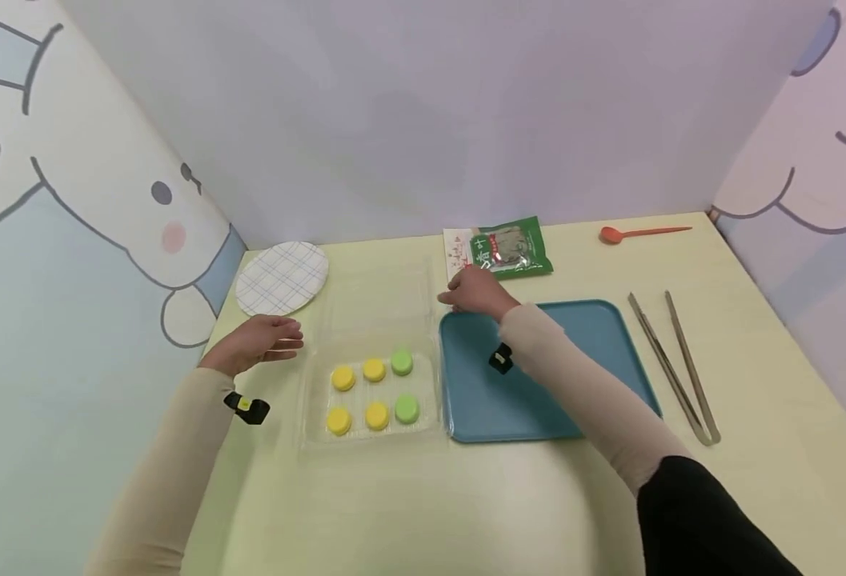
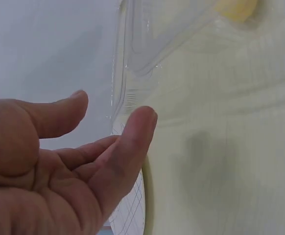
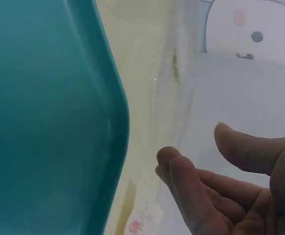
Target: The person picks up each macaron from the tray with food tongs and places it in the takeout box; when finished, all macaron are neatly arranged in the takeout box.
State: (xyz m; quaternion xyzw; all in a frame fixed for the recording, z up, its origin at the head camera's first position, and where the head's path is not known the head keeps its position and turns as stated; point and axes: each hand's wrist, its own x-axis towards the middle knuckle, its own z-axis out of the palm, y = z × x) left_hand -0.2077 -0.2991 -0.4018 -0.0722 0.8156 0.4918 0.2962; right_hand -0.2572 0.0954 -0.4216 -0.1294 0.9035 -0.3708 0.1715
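A clear plastic clamshell box (image 1: 372, 444) lies on the table, its lid (image 1: 379, 300) folded back toward the wall. In its base sit several small round yellow pieces (image 1: 343, 378) and two round green pieces (image 1: 406, 409). My left hand (image 1: 253, 344) hovers left of the box, thumb apart from loosely bent fingers (image 2: 128, 152), holding nothing. Over the far left corner of the blue tray (image 1: 523, 400), beside the lid's right edge, is my right hand (image 1: 476, 290). Its thumb and relaxed fingers (image 3: 191, 191) are apart in the right wrist view, with nothing between them.
A white checked plate (image 1: 282, 278) lies at the back left. Behind my right hand is a green and white food packet (image 1: 512, 248). Metal tongs (image 1: 671, 368) lie right of the tray, and a red spoon (image 1: 613, 234) rests near the back wall (image 1: 423, 120).
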